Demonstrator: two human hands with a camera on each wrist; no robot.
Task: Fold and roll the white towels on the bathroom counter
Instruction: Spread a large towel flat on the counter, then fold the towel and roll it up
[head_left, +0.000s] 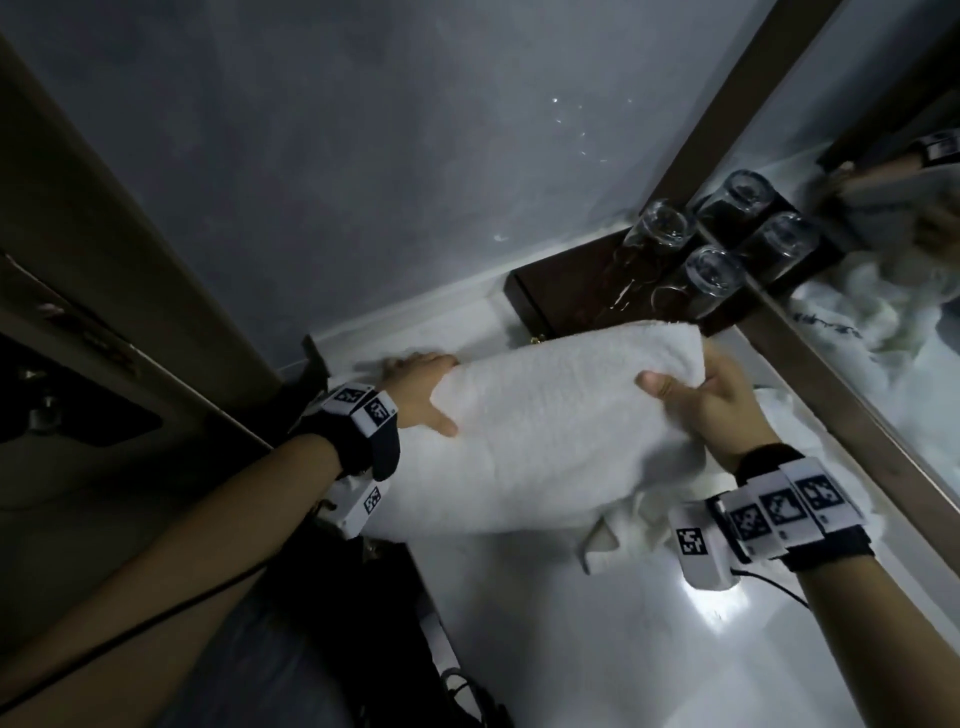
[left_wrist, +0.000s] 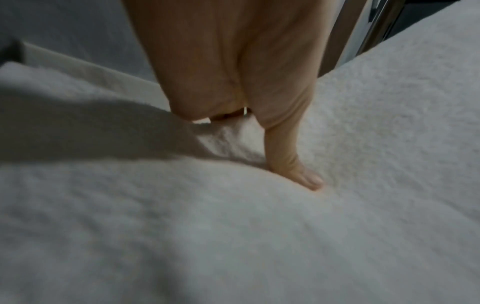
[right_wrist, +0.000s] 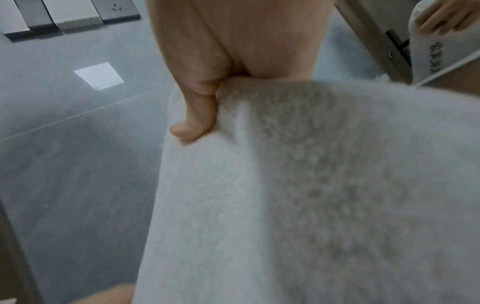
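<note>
A folded white towel (head_left: 545, 426) is held up over the white counter (head_left: 571, 634), long side running left to right. My left hand (head_left: 422, 387) grips its left end, thumb (left_wrist: 293, 164) pressed into the near face and fingers behind the cloth. At the other end my right hand (head_left: 693, 397) pinches the top corner, thumb (right_wrist: 194, 117) on the near side and fingers hidden behind. The towel (left_wrist: 233, 226) fills both wrist views (right_wrist: 285, 195). A second, crumpled white towel (head_left: 636, 525) lies on the counter under my right wrist.
A dark wooden tray (head_left: 561, 301) with several upturned glasses (head_left: 711, 275) stands at the back of the counter, just behind the towel. A framed mirror (head_left: 904, 332) runs along the right side. A grey wall (head_left: 415, 156) stands behind, and the counter's left edge drops to darkness.
</note>
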